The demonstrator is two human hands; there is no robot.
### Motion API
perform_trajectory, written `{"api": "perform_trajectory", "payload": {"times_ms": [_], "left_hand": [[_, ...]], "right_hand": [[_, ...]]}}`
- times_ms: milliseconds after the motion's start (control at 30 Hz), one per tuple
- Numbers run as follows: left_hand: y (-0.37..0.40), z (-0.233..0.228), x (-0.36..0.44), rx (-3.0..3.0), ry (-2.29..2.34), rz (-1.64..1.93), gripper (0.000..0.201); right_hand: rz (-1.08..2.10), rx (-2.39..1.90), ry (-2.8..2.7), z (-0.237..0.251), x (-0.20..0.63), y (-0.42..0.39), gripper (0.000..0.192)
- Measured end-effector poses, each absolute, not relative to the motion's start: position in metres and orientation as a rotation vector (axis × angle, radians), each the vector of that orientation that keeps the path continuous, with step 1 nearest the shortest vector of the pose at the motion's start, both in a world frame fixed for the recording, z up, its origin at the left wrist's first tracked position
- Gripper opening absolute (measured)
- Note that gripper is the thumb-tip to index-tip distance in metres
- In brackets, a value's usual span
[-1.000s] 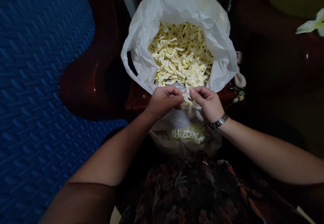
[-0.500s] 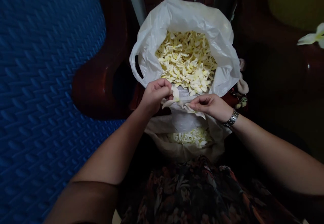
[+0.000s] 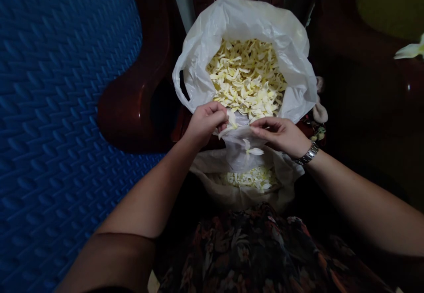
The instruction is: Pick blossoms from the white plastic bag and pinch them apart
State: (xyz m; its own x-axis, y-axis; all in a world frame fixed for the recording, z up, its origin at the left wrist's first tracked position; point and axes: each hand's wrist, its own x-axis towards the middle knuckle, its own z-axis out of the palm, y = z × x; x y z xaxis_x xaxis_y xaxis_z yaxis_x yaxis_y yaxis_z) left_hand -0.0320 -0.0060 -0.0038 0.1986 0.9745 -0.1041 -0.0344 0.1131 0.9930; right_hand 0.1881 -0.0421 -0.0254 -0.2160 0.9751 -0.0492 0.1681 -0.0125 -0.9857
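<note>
My left hand [image 3: 209, 121] is closed in a pinch on a white flower [image 3: 232, 119] with narrow petals, over the front edge of a large white plastic bag [image 3: 198, 41]. That bag stands wide, filled with many pale yellow-white flowers [image 3: 245, 74]. My right hand [image 3: 281, 135] has thumb and forefinger pressed together by the bag's front rim; what is between them, if anything, is hidden. Just below, a loose white flower [image 3: 253, 150] shows in front of the lower bag. This second bag [image 3: 212, 165], nearer my body, holds small white blossoms or petals [image 3: 251, 178].
A blue textured mat [image 3: 49, 129] covers the floor at left. Dark polished wooden furniture [image 3: 126, 112] curves beside the bags. Another white flower [image 3: 409, 51] is at the right edge. A wristwatch [image 3: 309, 154] is on my right wrist.
A white flower has left my right fingers and is now lower, over the second bag. My left hand still pinches its flower. The view has shifted slightly.
</note>
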Motion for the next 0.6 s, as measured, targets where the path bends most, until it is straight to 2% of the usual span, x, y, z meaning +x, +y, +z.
{"api": "perform_trajectory", "payload": {"times_ms": [67,133,600], "left_hand": [[-0.010,-0.008,-0.025,1.204,1.057,0.916,0.007],[-0.015,-0.012,-0.018,1.223,1.014,0.841,0.008],[-0.025,-0.013,-0.009,1.275,0.933,0.807,0.012]], "right_hand": [[1.146,-1.220,-1.370,-0.023,0.183,-0.045,0.037],[1.123,-1.188,-1.300,-0.023,0.177,-0.049,0.037],[1.561,-1.038,-0.908,-0.033,0.163,-0.053,0.040]]}}
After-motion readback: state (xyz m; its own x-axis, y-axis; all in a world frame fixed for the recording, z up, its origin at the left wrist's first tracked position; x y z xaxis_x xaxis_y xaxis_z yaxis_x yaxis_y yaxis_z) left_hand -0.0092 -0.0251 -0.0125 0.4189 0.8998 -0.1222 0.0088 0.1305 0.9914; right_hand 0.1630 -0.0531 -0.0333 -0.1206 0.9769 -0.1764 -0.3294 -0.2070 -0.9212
